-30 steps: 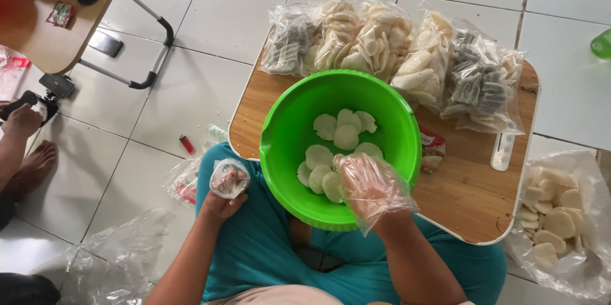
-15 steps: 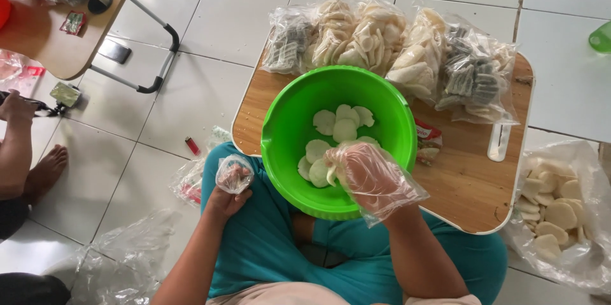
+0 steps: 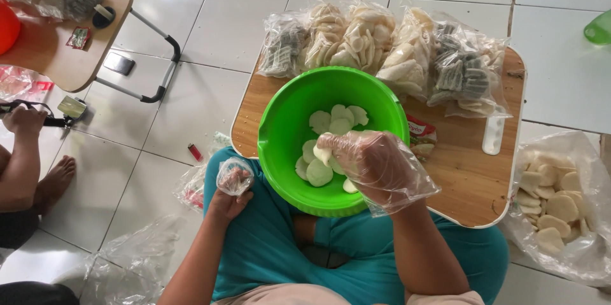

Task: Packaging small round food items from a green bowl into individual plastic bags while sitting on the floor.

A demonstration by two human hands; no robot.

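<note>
Green bowl | right hand, plastic-gloved, now deeper inside, grip closing on pale crackers | left hand unmoved, grip clutching small bag

Gloved right hand gripping crackers over green bowl; left hand holding small bag.

I see a bright green plastic bowl holding pale cream cracker discs. My trousers are teal. The low table is honey-brown wood grain, the floor tiles white, and the lighter red.
</note>
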